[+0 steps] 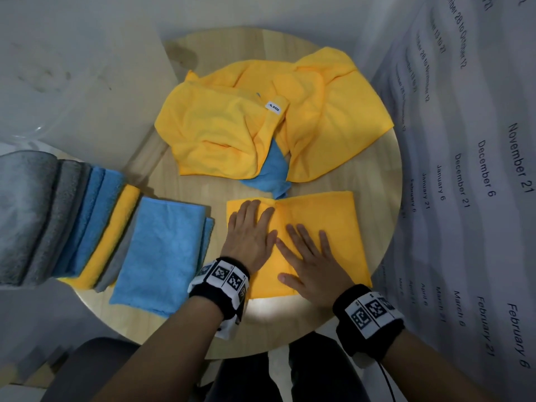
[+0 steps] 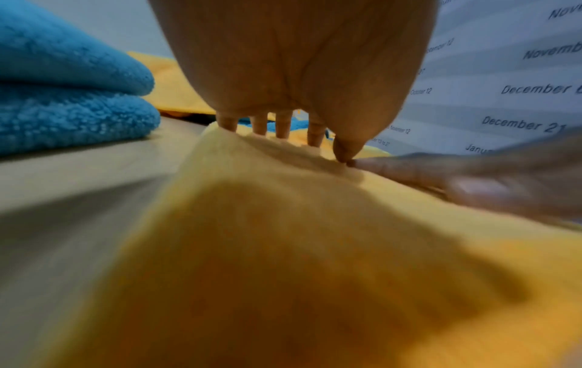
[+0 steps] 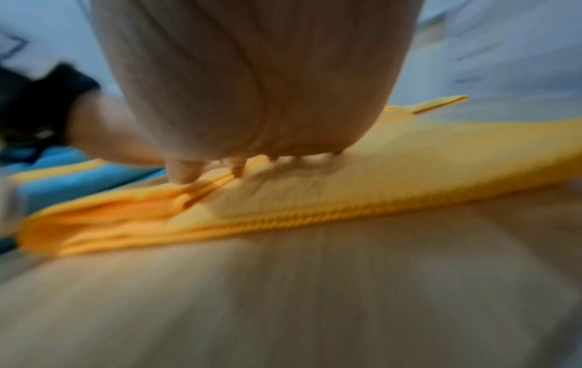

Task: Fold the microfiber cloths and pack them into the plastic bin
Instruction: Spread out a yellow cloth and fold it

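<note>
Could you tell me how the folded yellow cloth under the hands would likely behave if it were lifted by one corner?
The folded yellow cloth would probably droop and unfold: its layers lie loose at the edge in the right wrist view. It looks light, being thin. It seems grippy rather than slippery, given its napped surface. Both the left hand and right hand press it flat on the table.

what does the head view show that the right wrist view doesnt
Only the head view shows the heap of unfolded yellow cloths at the far side of the round table, the white tag on one of them, the row of folded grey, blue and yellow cloths to the left, and the printed dates to the right.

Only the right wrist view shows the stacked layers along the folded yellow cloth's near edge.

Both show the right hand and left hand pressing flat on that cloth.
</note>
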Available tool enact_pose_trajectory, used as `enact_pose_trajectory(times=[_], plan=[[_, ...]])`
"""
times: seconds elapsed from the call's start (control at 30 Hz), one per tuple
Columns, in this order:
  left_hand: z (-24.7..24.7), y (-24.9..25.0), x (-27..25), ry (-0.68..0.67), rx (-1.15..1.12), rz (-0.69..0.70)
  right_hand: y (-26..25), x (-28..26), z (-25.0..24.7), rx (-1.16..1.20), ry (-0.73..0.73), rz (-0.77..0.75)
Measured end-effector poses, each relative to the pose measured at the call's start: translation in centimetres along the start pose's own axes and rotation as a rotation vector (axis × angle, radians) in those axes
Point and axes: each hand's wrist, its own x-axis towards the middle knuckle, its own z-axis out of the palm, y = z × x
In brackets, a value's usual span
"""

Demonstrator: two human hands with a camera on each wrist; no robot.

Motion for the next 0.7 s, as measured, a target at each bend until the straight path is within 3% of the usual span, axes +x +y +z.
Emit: enact_pose_trajectory(times=[0.07, 0.17, 0.2, 0.27, 0.43, 0.6, 0.7], plan=[[0.3, 0.5, -0.7, -0.008, 0.015, 0.007, 1.1, -0.2, -0.9, 0.063, 0.109, 0.099], [1.3, 0.8, -2.0, -0.044, 0.084, 0.028, 3.3, -1.5, -2.7, 0.278, 0.332, 0.54], [1.7, 0.8, -2.2, -0.072, 0.106, 0.017, 3.9, -2.0, -3.3, 0.336, 0.293, 0.677], [2.5, 0.7, -2.3, -0.095, 0.142, -0.009, 4.5, -2.5, -3.8, 0.399, 0.185, 0.798], [2.9, 1.1, -2.6, -0.131, 0.145, -0.046, 4.3, -2.1, -4.0, 0.616, 0.064, 0.868], [2.0, 1.5, -2.6, -0.225, 0.129, -0.064, 2.6, -2.6, -6.0, 0.706, 0.115, 0.765], [1.0, 1.3, -2.3, -0.224, -0.006, -0.054, 0.0, -2.7, -8.3, 0.73, 0.145, 0.647]])
